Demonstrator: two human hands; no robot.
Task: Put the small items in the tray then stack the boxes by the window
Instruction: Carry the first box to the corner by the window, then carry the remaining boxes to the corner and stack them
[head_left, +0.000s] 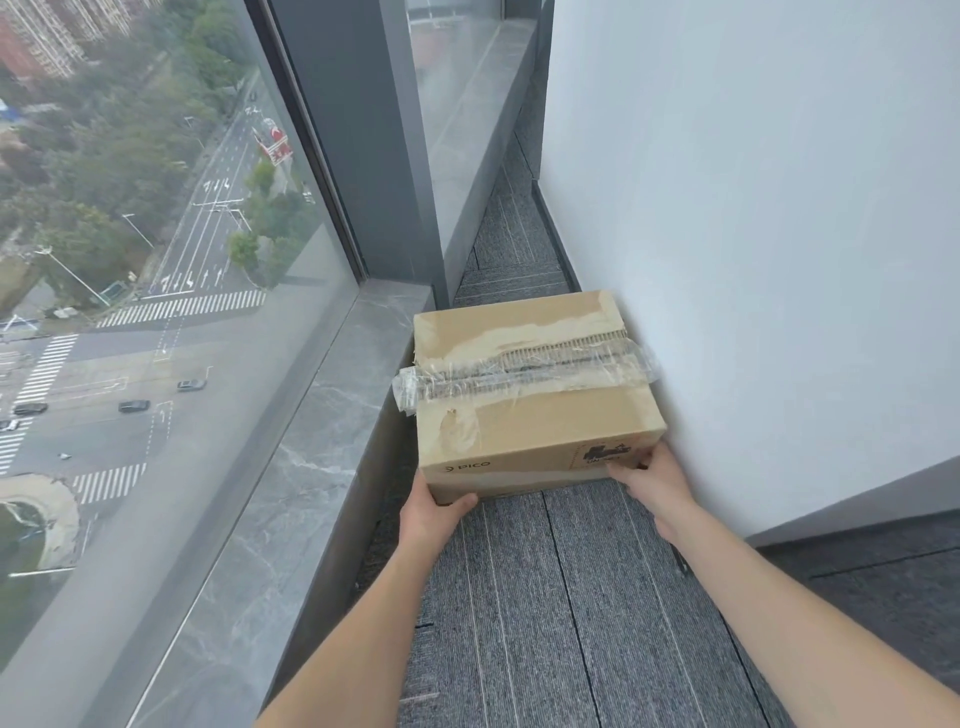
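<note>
A brown cardboard box (535, 384) with torn clear tape across its top sits low over the grey carpet, between the window sill and the white wall. My left hand (434, 512) grips its near left bottom corner, thumb on the front face. My right hand (657, 483) holds the near right corner, fingers against the printed side. Whether the box rests on the floor or on something beneath it is hidden by the box itself. No tray or small items are in view.
A grey marble window sill (291, 467) runs along the left under a large window (130, 234). A white wall (779, 234) closes the right side. A narrow strip of striped grey carpet (545, 597) runs between them toward a dark pillar (363, 130).
</note>
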